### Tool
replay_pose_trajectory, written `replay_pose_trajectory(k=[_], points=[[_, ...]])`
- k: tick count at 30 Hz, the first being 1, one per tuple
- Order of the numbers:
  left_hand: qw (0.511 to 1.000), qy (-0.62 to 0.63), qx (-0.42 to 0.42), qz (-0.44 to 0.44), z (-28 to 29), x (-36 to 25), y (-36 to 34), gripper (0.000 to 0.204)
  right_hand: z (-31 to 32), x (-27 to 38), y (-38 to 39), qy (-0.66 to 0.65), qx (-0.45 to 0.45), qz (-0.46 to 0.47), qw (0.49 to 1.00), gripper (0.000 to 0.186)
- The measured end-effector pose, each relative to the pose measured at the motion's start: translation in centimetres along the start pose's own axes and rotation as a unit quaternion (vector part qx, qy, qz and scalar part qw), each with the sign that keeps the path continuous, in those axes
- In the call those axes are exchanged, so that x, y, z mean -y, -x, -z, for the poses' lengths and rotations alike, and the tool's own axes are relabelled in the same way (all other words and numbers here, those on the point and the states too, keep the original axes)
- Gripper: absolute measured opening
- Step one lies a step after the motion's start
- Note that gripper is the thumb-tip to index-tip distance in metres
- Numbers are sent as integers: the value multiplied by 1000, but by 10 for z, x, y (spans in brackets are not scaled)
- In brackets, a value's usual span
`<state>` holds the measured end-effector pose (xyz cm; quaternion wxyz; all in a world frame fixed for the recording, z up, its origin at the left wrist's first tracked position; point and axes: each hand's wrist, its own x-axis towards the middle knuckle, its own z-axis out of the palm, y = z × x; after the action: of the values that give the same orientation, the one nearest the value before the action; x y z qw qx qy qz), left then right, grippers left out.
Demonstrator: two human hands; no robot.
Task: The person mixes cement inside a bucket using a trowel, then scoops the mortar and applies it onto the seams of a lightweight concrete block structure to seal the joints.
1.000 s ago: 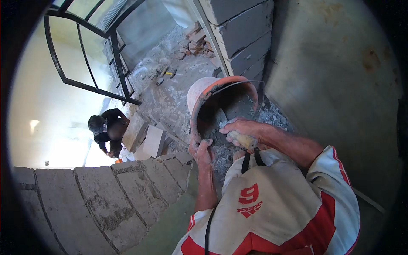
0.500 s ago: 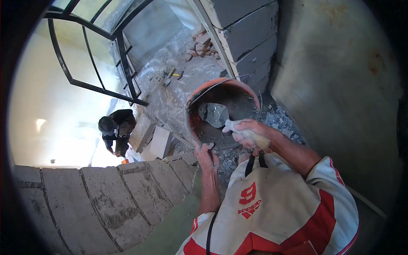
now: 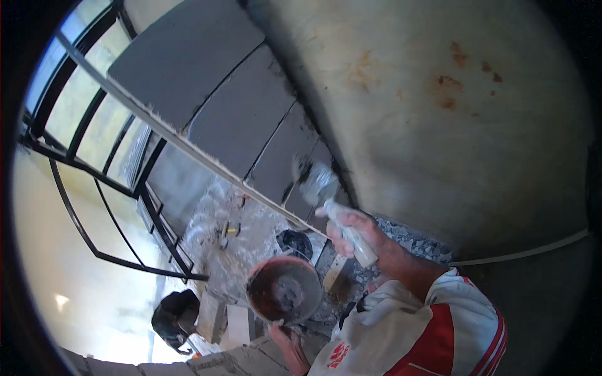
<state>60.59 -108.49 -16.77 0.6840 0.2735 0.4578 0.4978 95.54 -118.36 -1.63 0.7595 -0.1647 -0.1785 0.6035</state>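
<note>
My right hand (image 3: 357,233) is closed around the pale handle of a trowel (image 3: 321,185). The trowel's blade, a little blurred, is raised against or just in front of the grey block wall (image 3: 260,141), near its corner with the smooth side wall; whether it touches cannot be told. Lower down, my left hand (image 3: 287,341) grips the near rim of an orange-red bucket (image 3: 257,276). Grey mortar (image 3: 287,293) coats the bucket's inside and lies at its bottom.
A pale straight strip (image 3: 175,139) runs along the block wall's edge. Beyond it are a black metal frame (image 3: 141,268), a hammer (image 3: 224,235) and a dark container (image 3: 293,240). Another person (image 3: 175,319) bends near loose blocks (image 3: 239,323). A low block wall (image 3: 166,370) crosses the lower left.
My right hand has lifted the trowel out of the bucket and up to the block wall. The view has swung up and right; my left hand stays at the bucket rim.
</note>
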Motion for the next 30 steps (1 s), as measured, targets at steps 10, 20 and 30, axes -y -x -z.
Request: replay_pose_trajectory(k=[10,20,30], points=[[996,-79,-36,1,19,1,-3,28,-75,124,-73,261,-290,662,640,54],[834,-506,39,-218,89,51,-91,36,12,80,-201,458,-286,482,690,35],[995,-86,-33,41,-73,-12,24,32,49,36,-93,440,-271,332,789,41]])
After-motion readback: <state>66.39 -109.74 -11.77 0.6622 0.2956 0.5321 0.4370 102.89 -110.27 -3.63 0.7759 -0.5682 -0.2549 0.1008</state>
